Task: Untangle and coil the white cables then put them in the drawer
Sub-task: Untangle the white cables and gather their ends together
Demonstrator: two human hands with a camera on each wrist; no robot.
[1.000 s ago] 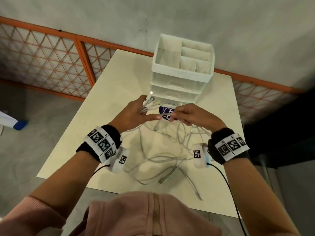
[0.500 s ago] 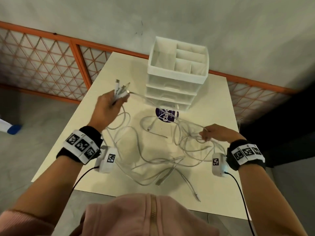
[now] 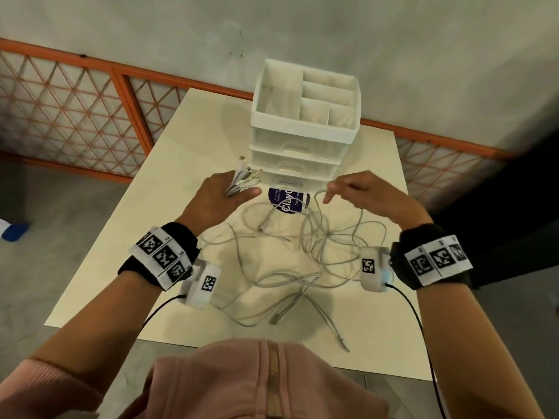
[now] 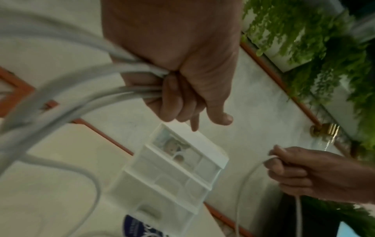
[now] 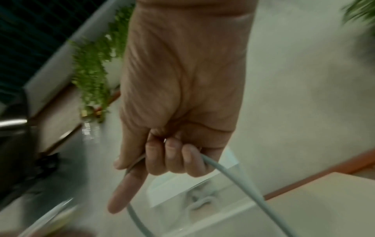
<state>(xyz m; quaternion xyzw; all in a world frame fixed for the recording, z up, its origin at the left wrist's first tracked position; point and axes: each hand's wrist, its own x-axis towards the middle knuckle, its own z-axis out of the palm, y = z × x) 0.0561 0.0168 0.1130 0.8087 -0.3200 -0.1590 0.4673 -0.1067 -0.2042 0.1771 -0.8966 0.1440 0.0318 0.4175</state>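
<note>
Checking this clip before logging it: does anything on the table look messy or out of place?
Yes. The white cables lie in a tangled heap across the table, one end near its front edge. The left hand grips a bundle of cable ends; the right hand holds one strand. The drawers look closed.

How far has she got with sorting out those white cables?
Early days. Done: the left hand grips a gathered bunch of plug ends. In hand: the right hand pinches one cable out of the tangle on the table. Left: no coils show yet, and the drawers look closed.
</note>
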